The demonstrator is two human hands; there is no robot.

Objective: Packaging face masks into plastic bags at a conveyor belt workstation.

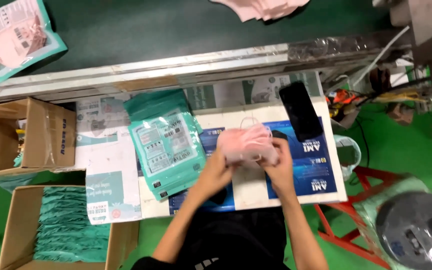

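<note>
Both my hands hold a stack of pink face masks (245,142) above the small worktable (256,192). My left hand (219,167) grips the stack's lower left side, and my right hand (278,161) grips its lower right side. Just left of the masks lies a pile of teal plastic pouches (168,147) with printed labels. A black phone (301,111) rests on the table behind my right hand.
A dark green conveyor belt (151,30) runs across the top, carrying a filled teal pouch (13,37) and loose pink masks (261,7). Cardboard boxes (36,132) stand at left; the near one (66,230) holds teal pouches. A red stool (356,210) and fan (416,227) stand at right.
</note>
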